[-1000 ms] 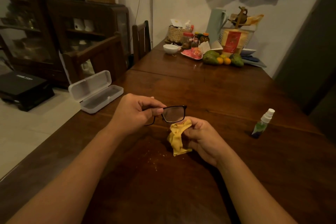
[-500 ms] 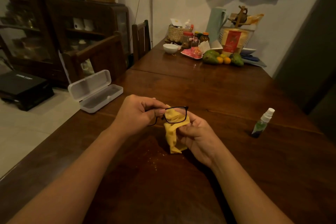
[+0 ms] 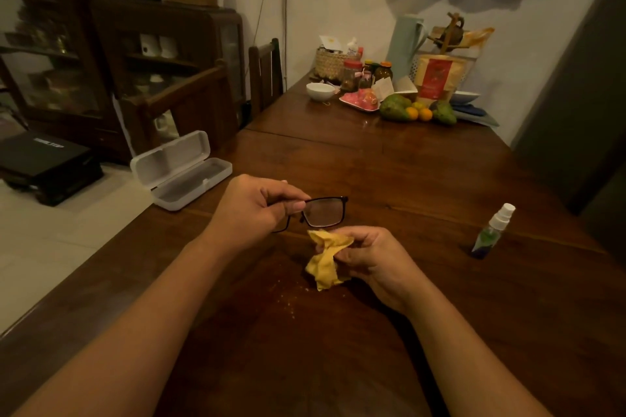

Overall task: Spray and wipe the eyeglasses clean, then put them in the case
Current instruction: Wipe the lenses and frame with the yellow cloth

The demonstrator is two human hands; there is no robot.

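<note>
My left hand [image 3: 252,210] pinches the black-framed eyeglasses [image 3: 323,211] by the left part of the frame, holding them above the wooden table [image 3: 389,173]; one lens shows to the right of my fingers. Just below the lens, my right hand [image 3: 372,259] grips a crumpled yellow cloth [image 3: 327,259], which is apart from the glasses. An open white glasses case [image 3: 181,169] lies at the table's left edge. A small spray bottle [image 3: 491,232] with a white nozzle stands upright to the right.
Crumbs [image 3: 288,298] dot the table in front of me. At the far end sit a white bowl [image 3: 320,91], jars, fruit [image 3: 415,110], a basket and a packet. Two wooden chairs [image 3: 189,112] stand along the left side, with a dark cabinet behind.
Half a second ago the cloth was pressed on the lens; my right hand has since drawn it down and away from the glasses. My left hand holds the glasses in nearly the same place.
</note>
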